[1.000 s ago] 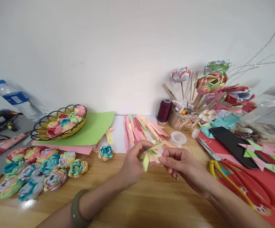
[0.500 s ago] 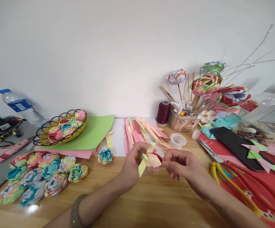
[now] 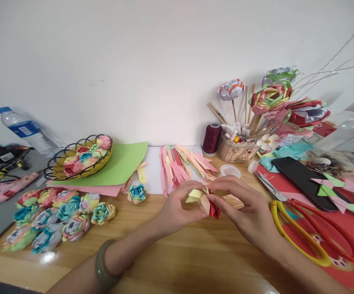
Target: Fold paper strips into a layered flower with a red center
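Observation:
Between my two hands, above the wooden table, is a folded paper flower (image 3: 205, 203) in peach, pale yellow and red. My left hand (image 3: 181, 210) grips its left side, thumb below and fingers behind. My right hand (image 3: 239, 204) pinches the paper from the right with thumb and forefinger near its top and side. Fingers hide part of the folds. Just behind the hands lie folded paper strips (image 3: 175, 169) in pink, red, peach and yellow on a white sheet. A small blue and yellow paper rose (image 3: 137, 193) sits left of my left hand.
Several paper roses (image 3: 68, 207) and a yellow basket (image 3: 86, 173) of roses occupy the left. Scissors (image 3: 299, 237) and a black phone (image 3: 302, 181) lie at right. Dark red thread (image 3: 211, 139) and a box (image 3: 236, 151) holding sticks and paper flowers stand against the wall.
My right hand has moved up and over the paper flower, its fingers now on the top. The flower has turned, with its red part now pointing downward. The view has shifted slightly.

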Tool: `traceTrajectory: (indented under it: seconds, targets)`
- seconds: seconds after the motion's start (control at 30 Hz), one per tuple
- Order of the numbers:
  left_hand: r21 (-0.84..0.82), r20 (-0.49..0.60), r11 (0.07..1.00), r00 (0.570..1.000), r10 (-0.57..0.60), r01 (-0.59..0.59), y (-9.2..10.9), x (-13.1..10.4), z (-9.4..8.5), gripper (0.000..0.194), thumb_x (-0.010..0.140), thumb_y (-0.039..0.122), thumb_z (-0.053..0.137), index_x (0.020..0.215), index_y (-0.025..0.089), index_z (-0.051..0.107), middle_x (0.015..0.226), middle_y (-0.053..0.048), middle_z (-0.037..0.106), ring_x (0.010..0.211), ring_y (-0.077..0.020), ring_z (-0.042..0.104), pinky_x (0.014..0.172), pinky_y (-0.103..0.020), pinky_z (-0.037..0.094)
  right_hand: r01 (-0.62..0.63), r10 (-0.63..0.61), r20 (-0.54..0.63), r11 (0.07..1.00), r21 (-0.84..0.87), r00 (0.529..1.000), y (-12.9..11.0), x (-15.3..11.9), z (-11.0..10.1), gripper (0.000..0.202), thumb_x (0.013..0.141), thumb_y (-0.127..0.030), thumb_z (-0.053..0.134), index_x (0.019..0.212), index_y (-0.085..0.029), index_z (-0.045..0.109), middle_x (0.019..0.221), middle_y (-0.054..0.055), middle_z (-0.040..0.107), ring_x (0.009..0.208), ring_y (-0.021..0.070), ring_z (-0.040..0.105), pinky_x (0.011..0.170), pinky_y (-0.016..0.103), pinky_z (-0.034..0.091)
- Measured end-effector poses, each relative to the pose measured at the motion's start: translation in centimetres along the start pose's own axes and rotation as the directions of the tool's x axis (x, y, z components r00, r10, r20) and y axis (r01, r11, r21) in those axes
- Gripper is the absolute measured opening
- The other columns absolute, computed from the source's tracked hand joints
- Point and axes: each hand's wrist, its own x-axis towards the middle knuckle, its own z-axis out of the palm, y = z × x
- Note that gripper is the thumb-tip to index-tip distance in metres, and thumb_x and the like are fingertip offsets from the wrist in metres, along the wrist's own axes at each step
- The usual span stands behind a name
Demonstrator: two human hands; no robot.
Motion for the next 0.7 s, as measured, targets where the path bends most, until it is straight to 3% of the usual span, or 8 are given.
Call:
traceTrajectory:
  seconds: [0.1, 0.2, 0.37, 0.57, 0.7]
  targets:
    - [-0.043, -0.027, 0.999, 0.999, 0.02, -0.021, 0.3, -0.3, 0.0, 0.037, 0.072, 0.02, 0.06, 0.109, 0.02, 0.055, 0.113, -0.006, 0.058, 0.109, -0.0206, 0.05, 0.096, -0.035, 0.037, 0.094, -0.098, -0.044, 0.993, -0.072, 0.994, 0.2, -0.2, 0.3, 0.013, 0.077, -0.017, 0.06, 0.088, -0.022, 0.061, 0.083, 0.004, 0.063, 0.08, 0.0177, 0.059, 0.07, 0.032, 0.049]
    - [0.071, -0.169, 0.997, 0.985, 0.04, -0.029, 0.4, -0.4, 0.3, 0.022, 0.076, 0.021, 0.057, 0.097, 0.018, 0.061, 0.101, -0.007, 0.064, 0.097, -0.0182, 0.057, 0.088, -0.032, 0.044, 0.163, -0.174, -0.055, 0.973, -0.163, 0.983, 0.4, -0.5, 0.6, 0.014, 0.077, -0.015, 0.06, 0.088, -0.022, 0.061, 0.081, 0.005, 0.063, 0.077, 0.0176, 0.06, 0.066, 0.031, 0.05]
    - [0.191, -0.254, 0.977, 0.957, 0.14, -0.092, 0.2, -0.4, 0.6, 0.014, 0.076, 0.019, 0.058, 0.087, 0.017, 0.066, 0.092, -0.006, 0.069, 0.089, -0.0166, 0.062, 0.083, -0.031, 0.049, 0.25, -0.279, -0.065, 0.926, -0.283, 0.958, 0.9, -1.0, 0.9, 0.02, 0.075, -0.013, 0.061, 0.092, -0.023, 0.06, 0.083, 0.005, 0.064, 0.079, 0.0191, 0.061, 0.069, 0.035, 0.051]
    - [0.274, -0.283, 0.939, 0.915, 0.286, -0.208, 0.0, -0.6, 0.7, 0.014, 0.075, 0.013, 0.058, 0.083, 0.019, 0.068, 0.09, -0.005, 0.07, 0.086, -0.0155, 0.064, 0.081, -0.031, 0.051, 0.29, -0.333, -0.086, 0.901, -0.322, 0.939, 1.0, -1.0, 0.9, 0.025, 0.073, -0.01, 0.063, 0.093, -0.024, 0.058, 0.082, 0.005, 0.063, 0.079, 0.0189, 0.06, 0.07, 0.035, 0.051]
    - [0.36, -0.244, 0.89, 0.893, 0.378, -0.279, 0.1, -0.8, 0.6, 0.015, 0.075, 0.01, 0.056, 0.083, 0.018, 0.067, 0.09, -0.006, 0.07, 0.085, -0.0153, 0.064, 0.079, -0.03, 0.051, 0.292, -0.341, -0.105, 0.899, -0.326, 0.934, 0.9, -1.0, 0.8, 0.022, 0.072, -0.01, 0.064, 0.088, -0.022, 0.057, 0.079, 0.004, 0.062, 0.075, 0.0177, 0.06, 0.067, 0.032, 0.05]
